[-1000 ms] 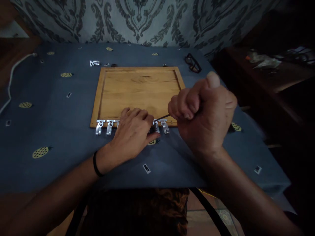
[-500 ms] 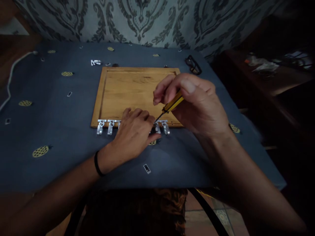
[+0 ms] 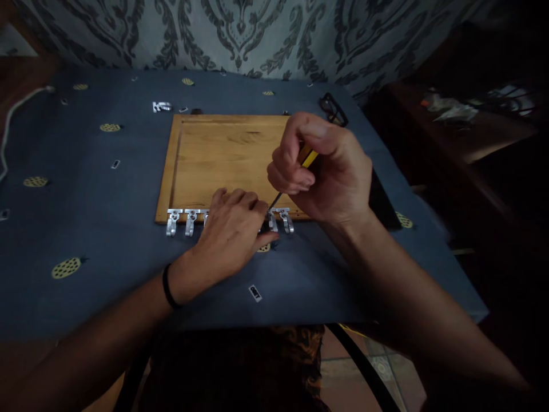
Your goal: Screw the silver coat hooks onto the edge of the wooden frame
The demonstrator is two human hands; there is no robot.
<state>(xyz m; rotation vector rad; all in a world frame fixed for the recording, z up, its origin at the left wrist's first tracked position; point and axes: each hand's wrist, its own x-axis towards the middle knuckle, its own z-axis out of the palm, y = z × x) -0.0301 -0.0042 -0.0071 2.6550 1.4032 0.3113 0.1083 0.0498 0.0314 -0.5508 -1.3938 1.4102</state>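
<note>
My right hand (image 3: 330, 171) is closed around the yellow-and-black handle of a screwdriver (image 3: 309, 155). Its thin shaft slants down left to a metal hook (image 3: 273, 220) on the front edge of a wooden board (image 3: 214, 160). My left hand (image 3: 234, 229) bends over that edge, fingers on top and thumb in front, gripping at the row of hooks beside the screwdriver tip. Its palm hides the middle hooks. Further silver hooks show to the left (image 3: 172, 222) and right (image 3: 286, 220). The exact spot where the tip touches is hard to see.
A loose silver hook (image 3: 162, 106) lies behind the board on the blue tablecloth (image 3: 107, 229). Black-framed glasses (image 3: 333, 110) rest at the back right. A white cable (image 3: 11, 123) runs along the left. Behind the table hangs a patterned curtain (image 3: 240, 34).
My right hand has turned on the screwdriver, its fingers now curled further around the handle and covering more of it. My left hand stays on the hooks. The whole view has shifted slightly.
</note>
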